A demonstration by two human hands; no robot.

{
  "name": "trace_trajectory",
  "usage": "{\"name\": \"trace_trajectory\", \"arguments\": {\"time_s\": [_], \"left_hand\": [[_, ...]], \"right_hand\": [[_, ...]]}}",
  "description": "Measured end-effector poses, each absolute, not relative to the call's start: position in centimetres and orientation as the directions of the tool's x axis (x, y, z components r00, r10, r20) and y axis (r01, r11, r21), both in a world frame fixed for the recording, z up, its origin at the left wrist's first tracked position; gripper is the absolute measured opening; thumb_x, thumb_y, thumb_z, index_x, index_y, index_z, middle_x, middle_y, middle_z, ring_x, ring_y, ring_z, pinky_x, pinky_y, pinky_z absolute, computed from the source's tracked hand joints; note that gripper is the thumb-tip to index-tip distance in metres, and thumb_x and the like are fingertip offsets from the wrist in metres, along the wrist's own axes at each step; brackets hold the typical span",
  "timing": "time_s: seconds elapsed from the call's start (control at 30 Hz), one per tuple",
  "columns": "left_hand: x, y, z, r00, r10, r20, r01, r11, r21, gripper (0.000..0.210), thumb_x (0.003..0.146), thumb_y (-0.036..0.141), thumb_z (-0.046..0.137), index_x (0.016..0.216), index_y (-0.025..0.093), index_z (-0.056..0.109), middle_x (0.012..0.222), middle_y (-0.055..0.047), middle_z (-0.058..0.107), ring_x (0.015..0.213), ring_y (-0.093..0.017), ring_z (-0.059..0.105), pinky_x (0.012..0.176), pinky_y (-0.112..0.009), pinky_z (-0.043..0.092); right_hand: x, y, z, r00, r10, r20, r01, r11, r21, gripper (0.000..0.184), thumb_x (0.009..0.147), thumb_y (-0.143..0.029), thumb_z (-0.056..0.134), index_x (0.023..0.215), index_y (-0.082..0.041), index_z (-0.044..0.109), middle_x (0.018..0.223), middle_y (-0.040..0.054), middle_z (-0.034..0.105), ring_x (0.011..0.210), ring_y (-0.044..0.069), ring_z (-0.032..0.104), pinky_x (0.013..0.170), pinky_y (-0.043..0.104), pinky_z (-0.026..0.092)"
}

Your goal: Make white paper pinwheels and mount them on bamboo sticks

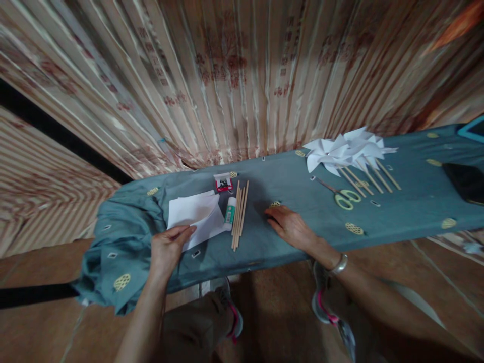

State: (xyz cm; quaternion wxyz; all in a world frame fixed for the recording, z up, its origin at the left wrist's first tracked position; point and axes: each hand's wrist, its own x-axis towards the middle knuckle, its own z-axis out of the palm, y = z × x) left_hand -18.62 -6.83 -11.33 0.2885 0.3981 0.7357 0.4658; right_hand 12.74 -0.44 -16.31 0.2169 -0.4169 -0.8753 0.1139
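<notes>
My left hand (168, 249) pinches the near edge of the top sheet in a small stack of white paper (194, 214), and that sheet curls up. Right of the paper lie a glue stick (230, 210) with a green label and several thin wooden sticks (240, 214). Behind them sits a small open red box (224, 184) with shiny metal bits inside, too small to name. My right hand (289, 228) rests low over the cloth, right of the sticks, fingers bent and partly hidden; I cannot make out anything in it.
Several white paper pinwheels (348, 148) on sticks lie at the back right, with green-handled scissors (342, 196) before them. A black phone (465, 181) and a blue-edged device (472, 128) are at the far right. The narrow table wears a green cloth (310, 234); a curtain (242, 75) hangs behind.
</notes>
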Motion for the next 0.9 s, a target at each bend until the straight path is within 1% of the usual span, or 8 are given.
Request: {"name": "trace_trajectory", "arguments": {"time_s": [0.1,0.17,0.3,0.43,0.57,0.67,0.77,0.9], "left_hand": [[-18.30,-6.83,-11.00,-0.497,0.863,-0.093,0.258,0.249,0.934,0.026,0.045,0.041,0.079,0.059,0.019,0.076,0.056,-0.002,0.069,0.053,-0.015,0.057,0.051,-0.024,0.045],[-18.28,-6.86,-10.95,-0.487,0.869,-0.089,0.269,0.247,0.931,0.027,0.046,0.043,0.078,0.058,0.019,0.075,0.054,-0.001,0.066,0.053,-0.015,0.055,0.050,-0.024,0.043],[-18.57,-6.91,-11.09,-0.479,0.875,-0.064,0.307,0.236,0.922,0.029,0.050,0.047,0.074,0.054,0.018,0.072,0.050,0.001,0.060,0.052,-0.014,0.051,0.050,-0.024,0.041],[-18.77,-6.96,-11.11,-0.470,0.880,-0.071,0.294,0.232,0.927,0.028,0.051,0.046,0.073,0.050,0.018,0.068,0.052,0.001,0.060,0.052,-0.014,0.050,0.051,-0.024,0.041],[-18.84,-6.99,-11.21,-0.477,0.874,-0.095,0.274,0.251,0.928,0.030,0.052,0.048,0.073,0.054,0.018,0.069,0.051,0.001,0.059,0.050,-0.013,0.049,0.049,-0.024,0.041],[-18.77,-6.97,-11.38,-0.484,0.871,-0.085,0.280,0.246,0.928,0.031,0.051,0.047,0.074,0.058,0.018,0.072,0.053,0.000,0.063,0.051,-0.014,0.052,0.050,-0.025,0.042],[-18.54,-6.97,-11.41,-0.517,0.854,-0.060,0.273,0.231,0.934,0.031,0.047,0.045,0.077,0.061,0.018,0.074,0.059,-0.002,0.068,0.054,-0.016,0.056,0.052,-0.026,0.045],[-18.38,-7.11,-11.25,-0.552,0.830,-0.081,0.236,0.249,0.939,0.030,0.043,0.041,0.080,0.061,0.018,0.074,0.061,-0.003,0.070,0.056,-0.016,0.058,0.056,-0.027,0.046]], "right_hand": [[12.71,-0.52,-16.21,-0.560,0.779,0.280,0.680,0.626,-0.381,0.026,0.091,-0.017,0.047,0.110,-0.013,0.063,0.106,0.0145,0.069,0.101,0.028,0.063,0.092,0.045,0.053],[12.67,-0.57,-16.20,-0.557,0.782,0.279,0.684,0.623,-0.380,0.026,0.091,-0.016,0.047,0.110,-0.012,0.063,0.107,0.0150,0.068,0.102,0.028,0.063,0.093,0.045,0.052],[12.64,-0.60,-16.23,-0.549,0.791,0.268,0.689,0.611,-0.390,0.025,0.091,-0.017,0.048,0.111,-0.015,0.063,0.106,0.0133,0.068,0.103,0.027,0.063,0.093,0.045,0.052],[12.67,-0.58,-16.22,-0.549,0.792,0.267,0.686,0.609,-0.398,0.025,0.091,-0.017,0.047,0.111,-0.015,0.063,0.107,0.0135,0.068,0.104,0.027,0.062,0.092,0.045,0.052],[12.64,-0.56,-16.21,-0.550,0.794,0.258,0.693,0.606,-0.390,0.026,0.091,-0.017,0.047,0.111,-0.013,0.063,0.107,0.0146,0.068,0.103,0.028,0.062,0.092,0.045,0.053],[12.62,-0.55,-16.22,-0.551,0.796,0.250,0.698,0.604,-0.385,0.026,0.091,-0.017,0.048,0.111,-0.012,0.063,0.106,0.0147,0.068,0.102,0.027,0.063,0.092,0.044,0.053],[12.60,-0.55,-16.25,-0.551,0.796,0.251,0.697,0.604,-0.386,0.026,0.091,-0.017,0.048,0.111,-0.013,0.063,0.106,0.0142,0.068,0.103,0.027,0.062,0.093,0.043,0.052],[12.57,-0.58,-16.24,-0.552,0.795,0.249,0.700,0.605,-0.379,0.026,0.091,-0.017,0.049,0.112,-0.012,0.063,0.107,0.0143,0.068,0.104,0.027,0.062,0.094,0.044,0.052]]}}
